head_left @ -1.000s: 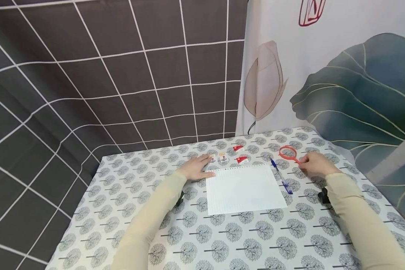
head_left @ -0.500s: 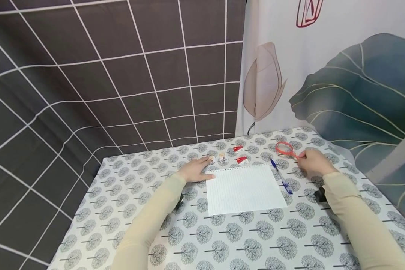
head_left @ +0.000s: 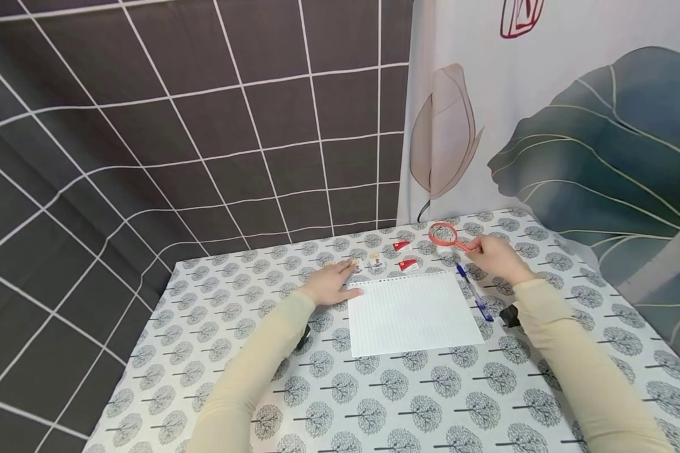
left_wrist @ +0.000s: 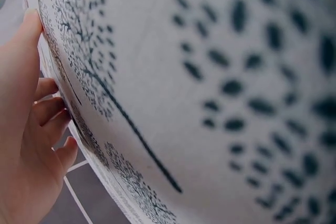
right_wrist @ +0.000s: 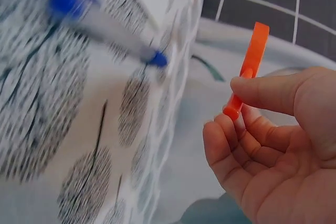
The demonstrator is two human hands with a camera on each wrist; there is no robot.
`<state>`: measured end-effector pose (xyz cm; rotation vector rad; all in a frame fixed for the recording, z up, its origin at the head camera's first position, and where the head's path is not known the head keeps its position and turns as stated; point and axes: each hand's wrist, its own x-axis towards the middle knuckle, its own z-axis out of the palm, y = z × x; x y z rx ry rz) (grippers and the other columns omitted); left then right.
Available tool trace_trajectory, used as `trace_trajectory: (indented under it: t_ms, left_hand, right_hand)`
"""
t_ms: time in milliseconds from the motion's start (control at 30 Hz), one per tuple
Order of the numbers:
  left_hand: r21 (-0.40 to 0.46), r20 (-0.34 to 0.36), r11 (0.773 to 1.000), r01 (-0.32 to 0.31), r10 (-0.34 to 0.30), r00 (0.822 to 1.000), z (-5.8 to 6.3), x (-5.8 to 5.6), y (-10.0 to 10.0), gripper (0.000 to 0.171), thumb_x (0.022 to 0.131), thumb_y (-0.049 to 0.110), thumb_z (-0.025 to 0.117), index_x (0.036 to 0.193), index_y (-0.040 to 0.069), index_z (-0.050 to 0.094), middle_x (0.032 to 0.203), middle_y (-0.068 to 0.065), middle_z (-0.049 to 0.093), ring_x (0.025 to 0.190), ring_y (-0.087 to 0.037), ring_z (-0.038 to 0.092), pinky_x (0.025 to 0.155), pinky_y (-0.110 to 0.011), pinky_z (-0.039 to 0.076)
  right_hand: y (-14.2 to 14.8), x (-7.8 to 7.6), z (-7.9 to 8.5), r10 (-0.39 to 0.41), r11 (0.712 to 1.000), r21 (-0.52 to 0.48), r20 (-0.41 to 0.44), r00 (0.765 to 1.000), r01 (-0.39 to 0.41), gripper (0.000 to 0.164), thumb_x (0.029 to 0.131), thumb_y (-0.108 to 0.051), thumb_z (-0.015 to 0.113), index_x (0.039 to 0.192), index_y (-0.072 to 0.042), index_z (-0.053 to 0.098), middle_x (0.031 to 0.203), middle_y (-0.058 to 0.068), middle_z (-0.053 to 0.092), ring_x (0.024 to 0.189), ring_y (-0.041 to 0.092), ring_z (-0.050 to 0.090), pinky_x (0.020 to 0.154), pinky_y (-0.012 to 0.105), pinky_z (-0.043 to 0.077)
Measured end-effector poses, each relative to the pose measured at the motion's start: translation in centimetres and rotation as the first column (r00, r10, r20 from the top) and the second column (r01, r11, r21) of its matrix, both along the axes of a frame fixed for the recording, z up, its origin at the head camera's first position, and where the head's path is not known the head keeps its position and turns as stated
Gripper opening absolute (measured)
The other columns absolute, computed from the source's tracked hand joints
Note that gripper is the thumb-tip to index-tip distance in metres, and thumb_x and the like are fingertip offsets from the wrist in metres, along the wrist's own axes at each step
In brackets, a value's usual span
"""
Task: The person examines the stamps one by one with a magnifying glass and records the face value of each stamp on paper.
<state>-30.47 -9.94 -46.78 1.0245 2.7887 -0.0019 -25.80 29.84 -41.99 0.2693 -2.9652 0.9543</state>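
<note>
My right hand [head_left: 495,257] pinches the handle of an orange magnifying glass [head_left: 443,234] between thumb and fingers. In the right wrist view the magnifying glass [right_wrist: 254,51] shows edge-on, raised off the cloth. My left hand [head_left: 330,284] lies flat with fingers extended, its thumb on the top left corner of a lined sheet of paper [head_left: 416,314]. The fingertips touch a small picture card [head_left: 356,265], partly covering it. Beside it lies a second picture card [head_left: 376,263]. Two red-and-white cards, an upper card [head_left: 401,246] and a lower card [head_left: 408,265], lie further right.
A blue pen [head_left: 475,292] lies right of the paper, below my right hand. The table wears a tree-print cloth [head_left: 215,333]. Behind it hang a dark grid curtain [head_left: 204,126] and a leaf-patterned curtain [head_left: 476,94].
My right hand has carried the magnifying glass left and away from me, from right of the pen to above its far end. The left hand stays in place.
</note>
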Motion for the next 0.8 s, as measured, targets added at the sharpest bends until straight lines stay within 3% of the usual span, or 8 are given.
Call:
trace_trajectory:
  t_ms: [167, 300, 567, 800]
  left_hand:
    - [-0.034, -0.038, 0.999, 0.0, -0.001, 0.999, -0.2, 0.1, 0.1, 0.087, 0.098, 0.072, 0.034, 0.161, 0.012, 0.025, 0.166, -0.011, 0.022, 0.148, -0.031, 0.03, 0.121, -0.042, 0.028]
    - [-0.021, -0.027, 1.0, -0.009, 0.009, 1.0, -0.3, 0.3, 0.3, 0.088, 0.098, 0.073, 0.035, 0.161, 0.012, 0.025, 0.166, -0.011, 0.023, 0.148, -0.033, 0.031, 0.12, -0.045, 0.03]
    - [-0.032, -0.024, 0.999, -0.022, 0.021, 1.0, -0.4, 0.8, 0.4, 0.087, 0.098, 0.071, 0.035, 0.161, 0.011, 0.024, 0.166, -0.01, 0.022, 0.15, -0.028, 0.026, 0.122, -0.039, 0.026]
    - [-0.015, -0.019, 1.0, -0.02, 0.02, 1.0, -0.3, 0.6, 0.4, 0.09, 0.097, 0.073, 0.037, 0.161, 0.011, 0.023, 0.166, -0.011, 0.022, 0.151, -0.028, 0.025, 0.122, -0.039, 0.025]
  right_hand:
    - [-2.1, -0.2, 0.5, 0.041, 0.999, -0.02, -0.039, 0.998, -0.042, 0.023, 0.098, -0.006, 0.059, 0.109, 0.013, 0.063, 0.074, 0.008, 0.059, 0.054, 0.015, 0.044, 0.052, 0.028, 0.039]
    - [-3.9, -0.1, 0.7, 0.068, 0.997, -0.034, -0.045, 0.997, -0.07, 0.021, 0.099, -0.006, 0.059, 0.109, 0.013, 0.062, 0.078, 0.01, 0.061, 0.056, 0.015, 0.045, 0.057, 0.03, 0.041]
    - [-7.2, -0.5, -0.2, 0.103, 0.994, -0.038, -0.082, 0.991, -0.106, 0.017, 0.095, -0.002, 0.061, 0.104, 0.012, 0.064, 0.079, 0.01, 0.063, 0.059, 0.013, 0.048, 0.055, 0.024, 0.043]
    - [-9.1, -1.1, -0.8, 0.139, 0.989, -0.041, -0.09, 0.986, -0.143, 0.014, 0.092, 0.001, 0.063, 0.101, 0.01, 0.065, 0.082, 0.011, 0.064, 0.068, 0.017, 0.054, 0.065, 0.031, 0.051]
